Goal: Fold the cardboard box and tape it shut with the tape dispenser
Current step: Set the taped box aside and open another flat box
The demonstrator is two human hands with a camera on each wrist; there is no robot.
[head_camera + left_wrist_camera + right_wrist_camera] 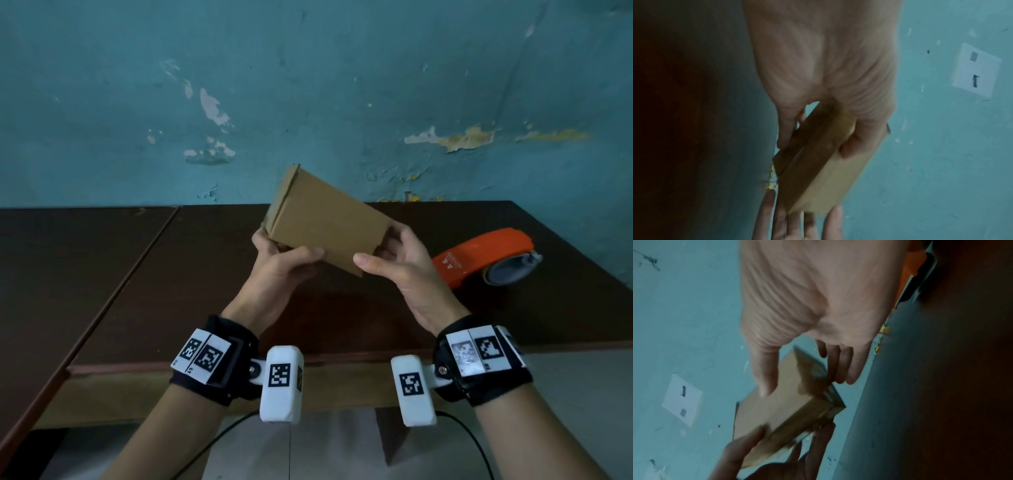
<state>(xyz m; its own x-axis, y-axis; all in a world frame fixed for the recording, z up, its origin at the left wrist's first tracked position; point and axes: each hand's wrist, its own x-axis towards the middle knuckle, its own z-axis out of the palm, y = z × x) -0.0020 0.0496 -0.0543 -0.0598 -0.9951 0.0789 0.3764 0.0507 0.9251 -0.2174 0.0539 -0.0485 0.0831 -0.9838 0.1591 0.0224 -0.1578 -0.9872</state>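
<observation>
A small brown cardboard box (325, 219) is held in the air above the dark table, tilted with its far end up to the left. My left hand (281, 260) grips its lower left side, thumb on the near face and fingers behind. My right hand (387, 257) grips the right end, thumb on the near face. In the left wrist view the box (818, 162) sits between thumb and fingers. The right wrist view shows the box (785, 405) with an end flap partly open under my fingers. The orange tape dispenser (486, 262) lies on the table to the right.
The dark brown table (137, 291) runs along a teal wall (308, 85) with peeling paint. A seam splits the tabletop on the left. A white wall socket (976, 71) shows in the wrist views. Cables hang below the table's front edge.
</observation>
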